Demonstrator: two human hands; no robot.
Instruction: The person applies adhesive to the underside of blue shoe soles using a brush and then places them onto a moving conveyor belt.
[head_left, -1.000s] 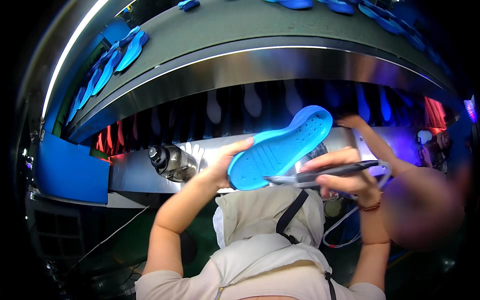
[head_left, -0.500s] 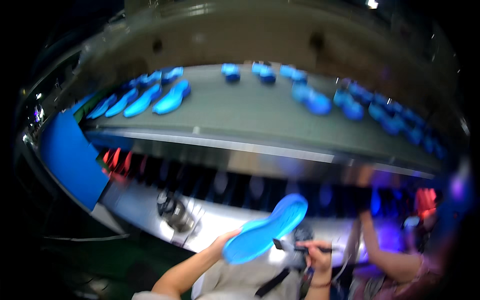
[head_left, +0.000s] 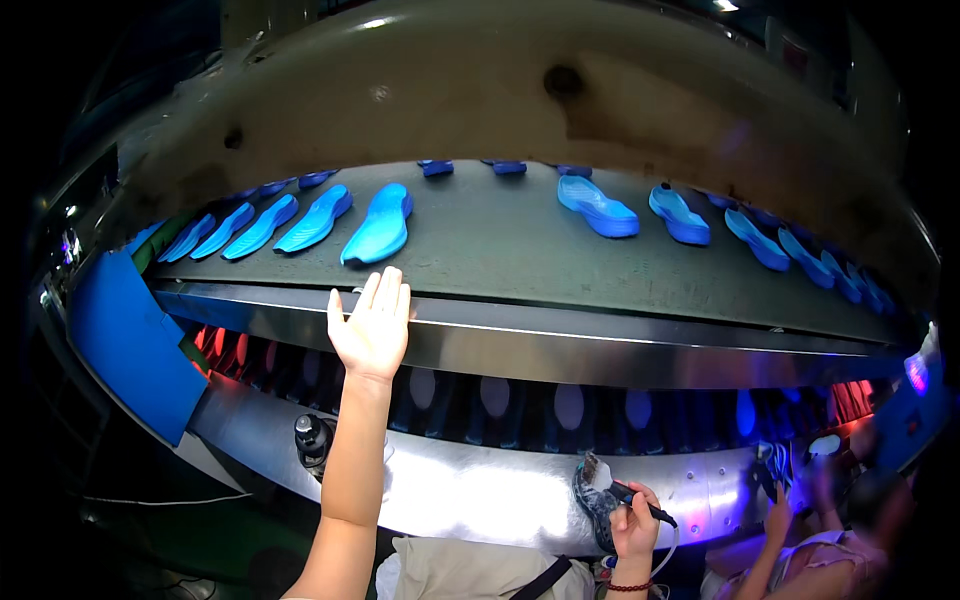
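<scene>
My left hand reaches out open, palm up and fingers extended, at the near edge of the grey conveyor belt. Just beyond its fingertips lies a blue shoe sole, and the hand looks empty. My right hand is closed around the black handle of a brush with a thin pale hose or cord trailing from its back end. The brush head points into a dark holder with whitish residue on the metal ledge; its bristles are hard to make out.
More blue soles lie along the belt on both sides. A dark bottle-like container stands beside my left forearm. Blue panel at left; beige machine hood above the belt. At the right, a co-worker's arm is near the ledge.
The blue sole has left my left hand and now lies on the belt; that hand has moved forward and opened. My right hand has lowered the brush to the dark holder.
</scene>
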